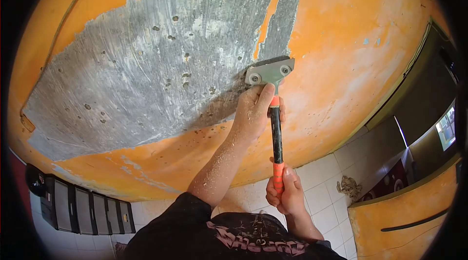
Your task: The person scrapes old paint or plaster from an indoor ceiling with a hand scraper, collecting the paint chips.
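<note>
A long-handled wall scraper (pixel 277 133) stands nearly upright against the orange wall (pixel 341 65). Its wide grey head lies at the lower end of a narrow scraped strip (pixel 282 21). My left hand (pixel 257 109) is closed round the upper handle just below the head, thumb pointing up, with dust on the forearm. Lower down, my right hand (pixel 285 192) wraps the orange grip at the handle's end. To the left of the head spreads a large bare grey patch (pixel 146 60) with dark pits and ragged paint edges. The blade's edge is hard to make out.
A cable (pixel 66 21) runs down the wall at the left to a small box (pixel 28 123). Black-framed drawers (pixel 90 209) stand at the lower left. White floor tiles (pixel 324 179) hold a crumpled cloth (pixel 349 187). A low orange wall (pixel 404 221) is at the lower right.
</note>
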A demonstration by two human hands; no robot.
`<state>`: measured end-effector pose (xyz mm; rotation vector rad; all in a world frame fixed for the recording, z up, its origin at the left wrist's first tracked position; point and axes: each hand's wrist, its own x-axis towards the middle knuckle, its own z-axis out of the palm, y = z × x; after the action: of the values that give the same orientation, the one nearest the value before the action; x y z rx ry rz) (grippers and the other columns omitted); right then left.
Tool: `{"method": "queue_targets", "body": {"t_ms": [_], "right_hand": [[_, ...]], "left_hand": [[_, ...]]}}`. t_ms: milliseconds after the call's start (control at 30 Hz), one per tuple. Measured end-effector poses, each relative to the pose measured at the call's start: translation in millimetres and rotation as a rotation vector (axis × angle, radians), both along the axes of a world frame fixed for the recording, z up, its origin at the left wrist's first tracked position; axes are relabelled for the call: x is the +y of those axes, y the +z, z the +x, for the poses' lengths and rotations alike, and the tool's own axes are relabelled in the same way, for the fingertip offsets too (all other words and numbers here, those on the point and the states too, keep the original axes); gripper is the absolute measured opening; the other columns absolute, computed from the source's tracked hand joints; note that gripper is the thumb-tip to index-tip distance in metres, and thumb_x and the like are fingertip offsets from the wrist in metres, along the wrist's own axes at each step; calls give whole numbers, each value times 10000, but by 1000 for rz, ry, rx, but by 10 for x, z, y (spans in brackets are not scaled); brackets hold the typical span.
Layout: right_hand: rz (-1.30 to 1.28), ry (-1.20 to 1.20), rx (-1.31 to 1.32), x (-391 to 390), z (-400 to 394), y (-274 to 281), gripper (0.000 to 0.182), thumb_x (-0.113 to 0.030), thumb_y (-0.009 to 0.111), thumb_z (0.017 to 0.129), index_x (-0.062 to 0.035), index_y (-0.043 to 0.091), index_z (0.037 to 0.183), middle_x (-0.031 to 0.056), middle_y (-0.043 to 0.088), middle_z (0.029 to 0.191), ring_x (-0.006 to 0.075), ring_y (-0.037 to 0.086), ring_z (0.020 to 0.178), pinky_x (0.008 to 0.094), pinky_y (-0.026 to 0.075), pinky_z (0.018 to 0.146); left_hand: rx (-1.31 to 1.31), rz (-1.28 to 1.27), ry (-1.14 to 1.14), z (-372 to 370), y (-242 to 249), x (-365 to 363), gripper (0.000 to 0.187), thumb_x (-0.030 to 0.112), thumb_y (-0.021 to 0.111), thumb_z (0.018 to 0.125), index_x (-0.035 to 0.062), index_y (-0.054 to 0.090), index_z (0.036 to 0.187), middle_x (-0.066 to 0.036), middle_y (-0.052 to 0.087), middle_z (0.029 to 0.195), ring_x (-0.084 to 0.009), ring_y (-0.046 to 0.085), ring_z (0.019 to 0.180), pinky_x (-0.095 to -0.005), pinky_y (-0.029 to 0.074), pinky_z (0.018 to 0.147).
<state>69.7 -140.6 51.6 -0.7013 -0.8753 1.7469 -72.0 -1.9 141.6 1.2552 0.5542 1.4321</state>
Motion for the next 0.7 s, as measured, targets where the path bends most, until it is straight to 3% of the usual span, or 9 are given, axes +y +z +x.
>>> {"method": "queue_targets", "body": {"t_ms": [267, 567, 700], "right_hand": [[161, -64, -21, -144, 3, 44, 505, -219, 352, 1074, -118, 227, 1553, 77, 469, 635, 103, 373, 397, 242, 345, 401], [94, -16, 8, -150, 42, 71, 524, -235, 360, 1078, -127, 215, 1570, 60, 472, 648, 89, 371, 419, 229, 331, 411], [127, -58, -36, -103, -36, 166, 523, -244, 356, 1080, -129, 214, 1570, 57, 468, 649, 86, 370, 420, 228, 325, 403]], "left_hand": [[-10, -1, 19, 34, 0, -48, 481, 391, 419, 1063, -38, 564, 1225, -80, 595, 694, -144, 571, 579, -284, 474, 550], [11, -13, 55, 48, -57, -53, 495, 390, 421, 1063, -57, 564, 1219, -75, 595, 692, -143, 565, 564, -275, 459, 540], [29, -12, 58, 1, 190, -36, 516, 409, 447, 1053, -62, 569, 1224, -75, 597, 700, -148, 570, 582, -286, 470, 561]]}}
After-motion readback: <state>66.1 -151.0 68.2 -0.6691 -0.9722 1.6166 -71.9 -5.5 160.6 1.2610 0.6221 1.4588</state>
